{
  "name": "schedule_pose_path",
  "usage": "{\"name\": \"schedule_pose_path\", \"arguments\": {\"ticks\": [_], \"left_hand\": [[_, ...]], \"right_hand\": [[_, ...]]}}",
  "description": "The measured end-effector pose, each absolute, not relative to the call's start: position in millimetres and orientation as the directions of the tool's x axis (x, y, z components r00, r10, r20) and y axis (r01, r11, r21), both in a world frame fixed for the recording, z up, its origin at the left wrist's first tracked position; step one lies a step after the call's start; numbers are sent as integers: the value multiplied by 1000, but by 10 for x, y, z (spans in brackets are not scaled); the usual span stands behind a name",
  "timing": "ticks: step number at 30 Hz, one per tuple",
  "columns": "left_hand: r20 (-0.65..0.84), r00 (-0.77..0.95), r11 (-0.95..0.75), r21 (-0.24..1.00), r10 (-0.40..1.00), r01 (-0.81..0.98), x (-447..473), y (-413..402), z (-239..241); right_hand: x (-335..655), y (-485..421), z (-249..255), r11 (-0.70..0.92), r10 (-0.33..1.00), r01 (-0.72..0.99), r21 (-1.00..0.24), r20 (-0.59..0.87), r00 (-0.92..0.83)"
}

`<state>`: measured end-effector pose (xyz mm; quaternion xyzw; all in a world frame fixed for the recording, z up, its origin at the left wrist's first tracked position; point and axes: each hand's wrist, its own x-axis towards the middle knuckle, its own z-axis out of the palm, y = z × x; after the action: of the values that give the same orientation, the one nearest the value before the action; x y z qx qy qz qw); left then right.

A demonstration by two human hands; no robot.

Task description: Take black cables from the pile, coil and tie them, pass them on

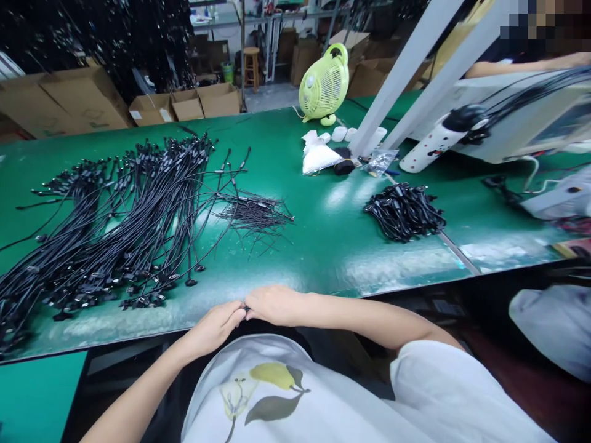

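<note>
At the front edge of the green table, my left hand (220,325) and my right hand (276,304) meet, fingers closed. Between the fingertips shows a bit of a small black piece (248,309); most of it is hidden, so its kind cannot be told. Left of my hands spreads a large heap of black cables (152,209) with connectors at both ends. A small pile of thin black strips (256,214), perhaps cable ties, lies beyond my hands. Off to the right sits a bundle of coiled black cables (405,212).
A green fan (324,86) stands at the table's far edge, near a white bag (319,157) and a black roll (343,161). Grey posts (392,80) rise beside a white bottle (434,143). Another person's arm (526,64) reaches in at upper right. Cardboard boxes (217,99) stand behind.
</note>
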<state>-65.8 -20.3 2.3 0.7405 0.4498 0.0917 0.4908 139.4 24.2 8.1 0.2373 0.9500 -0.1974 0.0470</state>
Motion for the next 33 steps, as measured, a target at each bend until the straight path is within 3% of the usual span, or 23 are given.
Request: {"name": "schedule_pose_path", "arguments": {"ticks": [5,7,9,10,12,14,16,17,22,28,31,33], "left_hand": [[-414,573,67,846,708,529,-624,-110,-19],[-420,571,119,865,705,488,-580,-103,-50],[-412,545,210,894,730,396,-538,-112,-77],[-406,517,264,907,754,327,-523,-116,-87],[-395,425,363,918,815,156,-504,-107,-100],[-392,305,425,904,868,-45,-491,-74,-100],[-392,236,442,869,889,-222,-467,-32,-87],[-393,228,447,848,891,-285,-448,-15,-78],[-414,215,466,776,885,-425,-351,-9,-46],[-369,132,386,791,920,-475,-266,10,-5],[-360,162,393,791,919,-469,-179,51,33],[-349,206,405,783,914,-472,-110,74,52]], "right_hand": [[1336,204,-84,892,357,365,-267,-78,-931],[1376,243,-92,866,366,368,-339,-73,-928],[1491,371,-48,798,373,348,-493,-52,-927],[1572,476,-18,745,415,352,-566,-20,-910],[1750,750,21,616,640,485,-621,36,-767],[1897,1057,-1,388,900,768,-510,31,-435],[1971,1319,-82,142,989,934,-328,19,-144],[1978,1415,-132,78,997,961,-264,4,-80],[1908,1511,-260,19,1000,983,-182,-11,-21],[2098,1164,-123,-97,993,989,-115,57,104],[2120,903,-60,-80,980,960,-270,154,125],[2020,710,-37,117,980,859,-499,196,-19]]}}
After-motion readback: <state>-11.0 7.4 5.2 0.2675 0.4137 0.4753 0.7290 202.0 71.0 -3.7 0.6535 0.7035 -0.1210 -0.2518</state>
